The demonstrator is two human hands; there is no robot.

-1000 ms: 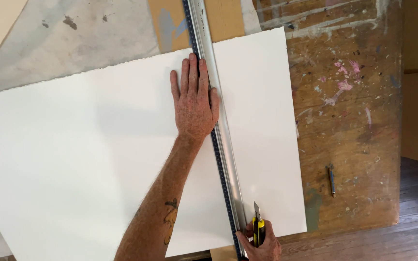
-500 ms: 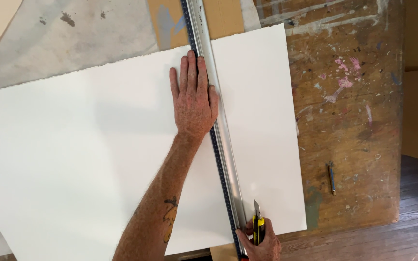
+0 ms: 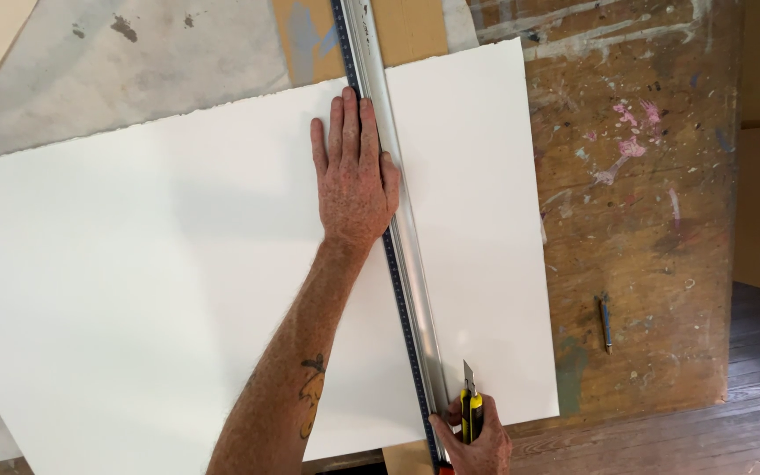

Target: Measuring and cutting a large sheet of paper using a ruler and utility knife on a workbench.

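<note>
A large white sheet of paper [image 3: 178,290] with a rough torn far edge lies flat across the paint-stained wooden counter [image 3: 635,229], reaching its near edge. The left hand [image 3: 355,176], fingers spread flat, presses the long metal ruler [image 3: 402,237] onto it. The right hand [image 3: 477,440] grips a yellow-and-black utility knife [image 3: 471,406] beside the ruler. Nothing has moved since earlier.

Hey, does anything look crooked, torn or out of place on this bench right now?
The white sheet has a rough, ragged far edge. It lies askew to the paint-spattered workbench. A lone pencil-like tool lies off to the right. The metal ruler sits flat under the left hand.
</note>
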